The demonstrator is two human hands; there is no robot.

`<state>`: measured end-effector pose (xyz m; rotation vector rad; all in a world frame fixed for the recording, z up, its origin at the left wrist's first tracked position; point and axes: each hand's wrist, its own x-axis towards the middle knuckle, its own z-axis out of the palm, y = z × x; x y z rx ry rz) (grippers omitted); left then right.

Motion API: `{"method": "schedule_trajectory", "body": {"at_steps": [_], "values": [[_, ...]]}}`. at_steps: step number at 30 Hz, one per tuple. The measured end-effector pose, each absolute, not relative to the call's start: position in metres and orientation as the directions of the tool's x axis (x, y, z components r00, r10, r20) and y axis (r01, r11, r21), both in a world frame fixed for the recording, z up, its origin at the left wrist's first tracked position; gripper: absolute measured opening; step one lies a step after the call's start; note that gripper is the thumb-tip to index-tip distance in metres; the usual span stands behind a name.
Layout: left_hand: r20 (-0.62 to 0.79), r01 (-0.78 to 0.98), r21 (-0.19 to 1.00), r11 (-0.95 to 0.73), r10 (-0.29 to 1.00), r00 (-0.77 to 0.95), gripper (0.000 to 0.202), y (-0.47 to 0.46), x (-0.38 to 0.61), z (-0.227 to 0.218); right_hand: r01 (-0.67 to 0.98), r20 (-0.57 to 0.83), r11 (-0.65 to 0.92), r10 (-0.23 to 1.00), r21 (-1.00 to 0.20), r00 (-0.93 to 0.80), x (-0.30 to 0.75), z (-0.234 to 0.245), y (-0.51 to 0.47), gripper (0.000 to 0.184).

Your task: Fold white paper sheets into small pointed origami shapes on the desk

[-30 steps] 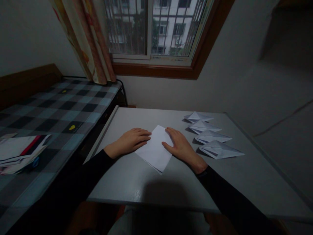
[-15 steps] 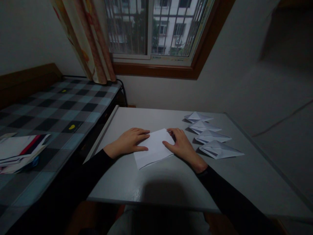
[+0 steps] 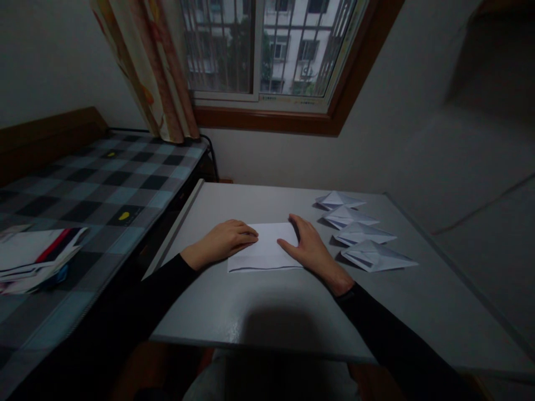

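Note:
A folded white sheet of paper (image 3: pixel 267 250) lies flat on the table, its near edge showing a second layer. My left hand (image 3: pixel 223 240) rests on the paper's left side, palm down, fingers stretched out flat. At the right end of the sheet is my right hand (image 3: pixel 311 248), its thumb over the paper and its forefinger apart along the far right corner. Neither hand grips the sheet. Several folded white paper boats (image 3: pixel 374 256) stand in a row just right of my right hand.
The white table (image 3: pixel 200 317) reaches to the wall below a barred window (image 3: pixel 292 53). On the left is a bed with a checked cover (image 3: pixel 154 181), with a pile of papers (image 3: pixel 35 250) on it. A curtain (image 3: pixel 161 83) hangs beside the window.
The paper has turned so its near edge now runs nearly level with the table's front. My left fingers have drawn together, and my right forefinger has straightened away from the far corner.

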<state>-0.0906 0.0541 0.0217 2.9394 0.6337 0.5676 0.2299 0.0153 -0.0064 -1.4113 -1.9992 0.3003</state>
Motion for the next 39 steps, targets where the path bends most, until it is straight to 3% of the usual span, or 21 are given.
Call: {"method": "schedule_trajectory", "body": {"at_steps": [4,17,22,26,33,39], "values": [[0.325,0.347,0.225,-0.91,0.406,0.854,0.034,0.05,-0.09,0.025,0.785,0.402,0.419,0.884,-0.457,-0.238,0.232,-0.003,0.015,0.073],[0.254,0.343,0.274,-0.898,0.412,0.875,0.043,0.049,-0.096,0.032,0.759,0.381,0.473,0.869,-0.448,-0.316,0.232,-0.003,0.012,0.075],[0.251,0.505,0.2,-0.84,0.542,0.802,0.075,0.054,-0.099,0.025,0.722,0.359,0.494,0.865,-0.485,-0.351,0.23,0.002,0.009,0.069],[0.264,0.566,0.208,-0.798,0.603,0.753,0.093,0.057,-0.099,0.021,0.714,0.359,0.499,0.863,-0.492,-0.355,0.231,0.001,0.009,0.068],[0.24,0.596,0.243,-0.765,0.643,0.727,0.079,0.061,-0.101,0.02,0.705,0.35,0.524,0.85,-0.478,-0.394,0.232,0.003,0.007,0.071],[0.256,0.584,0.221,-0.781,0.624,0.738,0.067,0.064,-0.102,0.017,0.652,0.365,0.532,0.846,-0.54,-0.388,0.23,0.008,0.006,0.071]]}}
